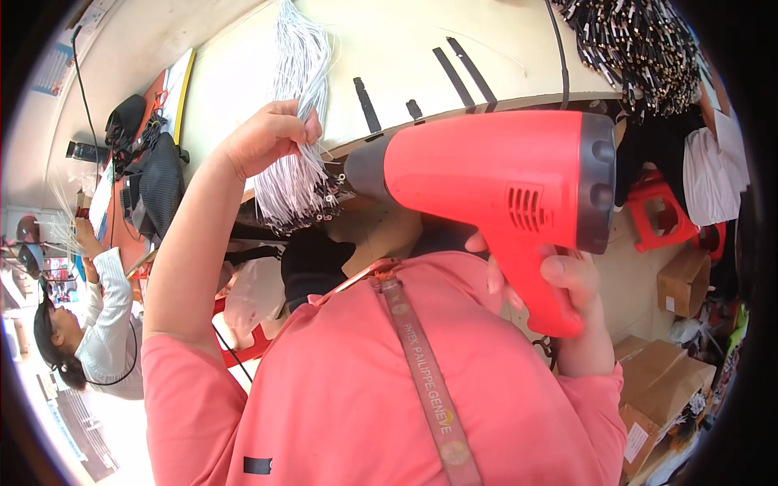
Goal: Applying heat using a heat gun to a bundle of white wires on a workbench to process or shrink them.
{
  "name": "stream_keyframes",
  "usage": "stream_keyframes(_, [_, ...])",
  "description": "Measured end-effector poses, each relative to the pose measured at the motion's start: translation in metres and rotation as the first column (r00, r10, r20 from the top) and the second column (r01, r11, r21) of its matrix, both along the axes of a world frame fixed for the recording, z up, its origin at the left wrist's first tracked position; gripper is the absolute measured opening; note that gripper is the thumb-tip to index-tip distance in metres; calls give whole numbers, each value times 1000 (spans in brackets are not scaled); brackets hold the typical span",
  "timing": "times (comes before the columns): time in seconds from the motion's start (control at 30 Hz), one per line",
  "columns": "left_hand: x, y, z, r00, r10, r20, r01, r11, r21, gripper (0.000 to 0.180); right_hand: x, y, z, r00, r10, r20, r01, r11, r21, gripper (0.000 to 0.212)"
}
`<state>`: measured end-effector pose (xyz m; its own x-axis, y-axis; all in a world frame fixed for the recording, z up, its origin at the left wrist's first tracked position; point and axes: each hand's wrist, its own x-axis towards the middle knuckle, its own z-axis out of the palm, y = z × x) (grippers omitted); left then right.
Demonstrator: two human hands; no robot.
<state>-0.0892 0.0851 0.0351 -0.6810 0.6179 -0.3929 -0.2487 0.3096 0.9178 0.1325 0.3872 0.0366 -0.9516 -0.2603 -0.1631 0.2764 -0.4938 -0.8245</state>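
The left hand (272,136) grips the wires (290,188), hanging lengthwise over the edge of the surface (389,53), while the right hand (577,281) grips the heat gun (482,166), whose nozzle (367,168) points left, just beside their lower ends.

Room above tabletop (397,44), white wires (300,53) blocking left, heat gun (482,166) nearer

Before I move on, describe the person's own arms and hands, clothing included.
The sleeves are short and plain coral-pink, ending above bare forearms. The left hand and right hand are bare too, with nothing worn that I can make out.
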Motion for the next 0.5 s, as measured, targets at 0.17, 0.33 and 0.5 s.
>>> stream_keyframes(0.17, [9,14,10,995,102,-12,-102,992,-68,10,5,5,-3,1000,14,19,-14,999,-33,73])
stream_keyframes(0.33, [6,12,7,997,71,0,-71,997,-25,11,13,13,-12,997,-68,-44,67,997,-26,75])
stream_keyframes(0.5, [10,22,10,994,101,51,-102,995,20,9,27,15,-13,994,-110,-28,109,993,-43,73])
